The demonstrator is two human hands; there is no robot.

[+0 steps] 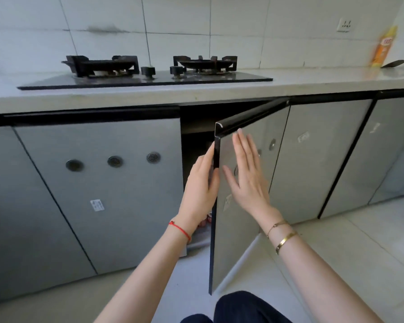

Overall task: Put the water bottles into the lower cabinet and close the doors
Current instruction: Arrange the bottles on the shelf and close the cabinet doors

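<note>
The right door (237,231) of the lower cabinet stands partly ajar, its black edge towards me. My left hand (202,187) rests along that free edge, fingers on its inner side, thumb on the edge. My right hand (247,176) lies flat and open on the door's grey outer face. The left door (98,187) is closed. Through the dark gap (196,145) a bit of red and white label of a water bottle (205,223) shows low down on the cabinet floor, behind my left wrist. The rest of the inside is hidden.
A two-burner gas hob (145,75) sits on the grey countertop (313,82) above the cabinet. An orange bottle (384,46) stands at the back right by a wall socket (345,24). More closed doors (313,159) run to the right. My dark-clothed knee (240,308) is on the pale floor.
</note>
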